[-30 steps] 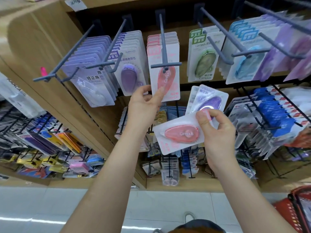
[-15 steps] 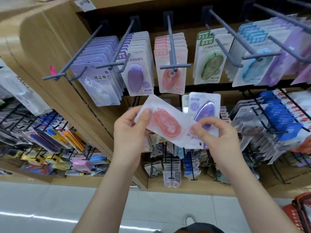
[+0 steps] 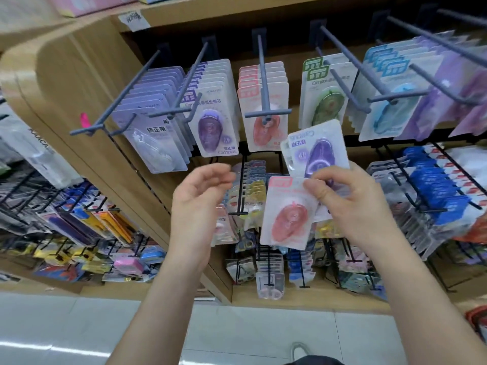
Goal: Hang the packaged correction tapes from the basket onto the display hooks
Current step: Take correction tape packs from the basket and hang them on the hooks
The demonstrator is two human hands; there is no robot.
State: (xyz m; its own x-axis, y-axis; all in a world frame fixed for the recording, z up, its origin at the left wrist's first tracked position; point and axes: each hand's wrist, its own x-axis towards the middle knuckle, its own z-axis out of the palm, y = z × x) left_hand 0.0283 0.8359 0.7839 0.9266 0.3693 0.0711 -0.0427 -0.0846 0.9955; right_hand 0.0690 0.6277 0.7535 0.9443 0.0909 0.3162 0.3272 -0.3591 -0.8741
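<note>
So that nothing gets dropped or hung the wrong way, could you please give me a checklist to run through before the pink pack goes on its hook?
1. Grip on the pink pack: ok, the right hand pinches its top corner.
2. Pink pack upright: ok, header on top.
3. Left hand free: ok, it holds nothing.
4. Purple pack upright: not ok, it is upside down in the same hand.
5. Hanging hole of the pink pack: cannot tell, too blurred.

Hook crossbar (image 3: 268,112) fronts the pink packs (image 3: 250,94); open air in front
</note>
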